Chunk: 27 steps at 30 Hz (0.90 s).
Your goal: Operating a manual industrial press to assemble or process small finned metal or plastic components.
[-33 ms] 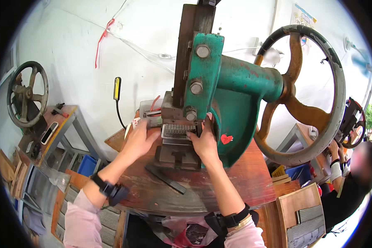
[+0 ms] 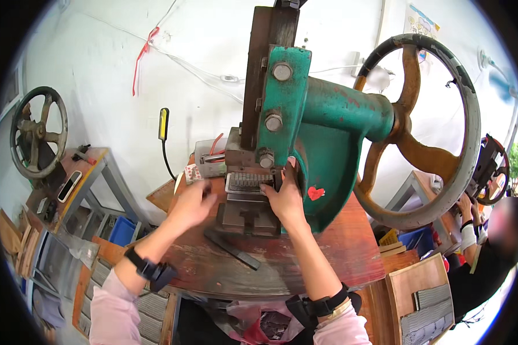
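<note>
A green hand press (image 2: 328, 123) stands in front of me, with a steel die block (image 2: 244, 155) under its ram. A ribbed grey metal plate (image 2: 249, 182) lies in the die opening. My right hand (image 2: 285, 198) is at the die's right side, thumb on the plate's right end and index finger stretched up beside the dark post. Its other fingers are hidden. Left of the die, my left hand (image 2: 191, 204) hovers with loosely bent fingers, thumb apart, holding nothing that I can see. A flat dark metal bar (image 2: 231, 250) lies on the wooden bench (image 2: 322, 261) in front of the die.
The press's large handwheel (image 2: 469, 121) rises at the right. Behind the die sits a grey bin (image 2: 204, 150). Trays of ribbed plates, one wooden tray (image 2: 406, 282) at the right, stand low on both sides. A person (image 2: 483, 270) works at the far right.
My left hand has drawn back a little to the left and down, away from the die, uncovering a patterned red-and-white item behind it. My right hand stays at the die.
</note>
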### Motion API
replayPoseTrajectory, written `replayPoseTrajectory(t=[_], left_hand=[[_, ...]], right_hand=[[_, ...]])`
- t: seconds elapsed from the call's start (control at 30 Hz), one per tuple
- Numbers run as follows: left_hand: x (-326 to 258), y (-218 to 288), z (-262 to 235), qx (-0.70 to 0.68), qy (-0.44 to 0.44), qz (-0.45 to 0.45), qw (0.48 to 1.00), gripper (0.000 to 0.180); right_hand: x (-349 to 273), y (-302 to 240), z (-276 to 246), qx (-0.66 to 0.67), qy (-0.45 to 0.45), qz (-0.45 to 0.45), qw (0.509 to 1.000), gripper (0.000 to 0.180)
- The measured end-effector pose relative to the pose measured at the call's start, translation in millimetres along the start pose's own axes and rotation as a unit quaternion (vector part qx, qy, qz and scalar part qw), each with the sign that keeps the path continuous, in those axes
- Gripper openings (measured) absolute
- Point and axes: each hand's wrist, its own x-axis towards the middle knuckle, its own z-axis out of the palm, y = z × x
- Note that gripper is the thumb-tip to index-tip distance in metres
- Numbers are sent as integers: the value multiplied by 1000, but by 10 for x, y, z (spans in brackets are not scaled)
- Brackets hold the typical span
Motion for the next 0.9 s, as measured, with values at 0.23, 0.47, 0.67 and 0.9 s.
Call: replayPoseTrajectory(t=[0.23,0.47,0.67,0.9], left_hand=[[-937,-83,177,70,-109,182,975,38],[-536,452,-133,46,128,257,957,27],[4,445,-58,53,93,135,985,39],[115,591,70,240,-12,-4,971,55]], right_hand=[[-299,-199,-180,71,-58,61,994,84],[-1103,-16,-495,117,-54,53,990,77],[-1420,146,-765,66,-77,86,991,73],[-1479,99,-1485,16,-47,94,994,65]])
